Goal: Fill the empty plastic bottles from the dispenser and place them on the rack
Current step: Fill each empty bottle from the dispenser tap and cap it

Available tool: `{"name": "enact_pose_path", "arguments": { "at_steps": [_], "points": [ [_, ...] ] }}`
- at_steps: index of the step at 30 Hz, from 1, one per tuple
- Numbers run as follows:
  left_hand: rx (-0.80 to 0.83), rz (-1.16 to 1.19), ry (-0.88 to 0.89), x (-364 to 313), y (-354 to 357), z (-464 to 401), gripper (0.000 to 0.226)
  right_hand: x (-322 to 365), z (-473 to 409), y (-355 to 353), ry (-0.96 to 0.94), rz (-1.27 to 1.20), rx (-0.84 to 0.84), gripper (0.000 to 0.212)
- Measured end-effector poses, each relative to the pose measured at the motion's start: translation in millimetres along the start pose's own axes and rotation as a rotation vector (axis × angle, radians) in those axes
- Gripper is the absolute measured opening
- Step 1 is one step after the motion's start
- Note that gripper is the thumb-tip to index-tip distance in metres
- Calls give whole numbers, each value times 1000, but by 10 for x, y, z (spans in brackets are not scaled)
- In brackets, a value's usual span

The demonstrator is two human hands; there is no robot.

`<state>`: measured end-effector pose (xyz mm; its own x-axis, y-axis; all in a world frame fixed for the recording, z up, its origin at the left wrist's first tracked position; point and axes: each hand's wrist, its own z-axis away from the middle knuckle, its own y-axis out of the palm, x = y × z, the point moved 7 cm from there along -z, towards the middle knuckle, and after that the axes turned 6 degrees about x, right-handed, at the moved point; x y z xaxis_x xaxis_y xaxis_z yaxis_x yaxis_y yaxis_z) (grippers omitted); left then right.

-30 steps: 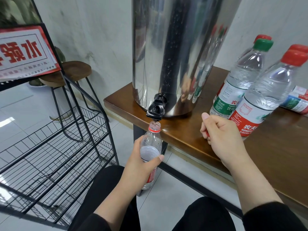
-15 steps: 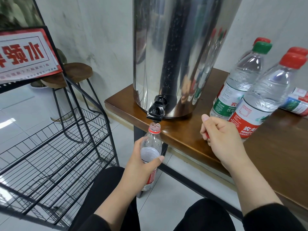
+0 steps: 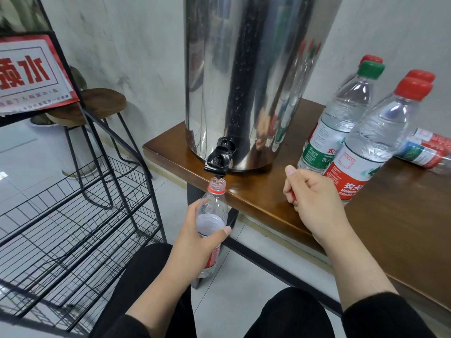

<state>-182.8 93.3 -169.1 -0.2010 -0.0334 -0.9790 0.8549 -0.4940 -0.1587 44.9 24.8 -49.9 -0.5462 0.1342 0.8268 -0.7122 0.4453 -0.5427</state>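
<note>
My left hand (image 3: pixel 195 237) grips an uncapped clear plastic bottle (image 3: pixel 211 211) with a red neck ring, upright, its mouth right under the black tap (image 3: pixel 219 159) of the steel dispenser (image 3: pixel 244 76). Water stands about at the bottle's shoulder. My right hand (image 3: pixel 314 201) hovers over the wooden table (image 3: pixel 402 215), fingers closed on a small red thing that looks like the cap (image 3: pixel 294 196), mostly hidden. Several capped bottles stand at the right: a green-capped bottle (image 3: pixel 341 118) and a red-capped bottle (image 3: pixel 375 140) in front.
A black wire rack (image 3: pixel 73 215) with sloping shelves stands at the left, a red and white sign (image 3: pixel 31 74) on top. Behind it is a wooden stool (image 3: pixel 97 103). One labelled bottle (image 3: pixel 427 152) lies on its side at the far right. My dark-trousered knees fill the bottom.
The water level in the held bottle has risen a little. Both hands stay almost where they were.
</note>
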Motion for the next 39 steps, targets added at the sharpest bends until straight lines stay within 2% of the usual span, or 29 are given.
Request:
{"name": "enact_pose_path", "arguments": {
  "at_steps": [39],
  "points": [
    [5, 47, -11, -15, 31, 15, 63, 29, 9, -5, 1, -3, -12, 49]
  ]
}}
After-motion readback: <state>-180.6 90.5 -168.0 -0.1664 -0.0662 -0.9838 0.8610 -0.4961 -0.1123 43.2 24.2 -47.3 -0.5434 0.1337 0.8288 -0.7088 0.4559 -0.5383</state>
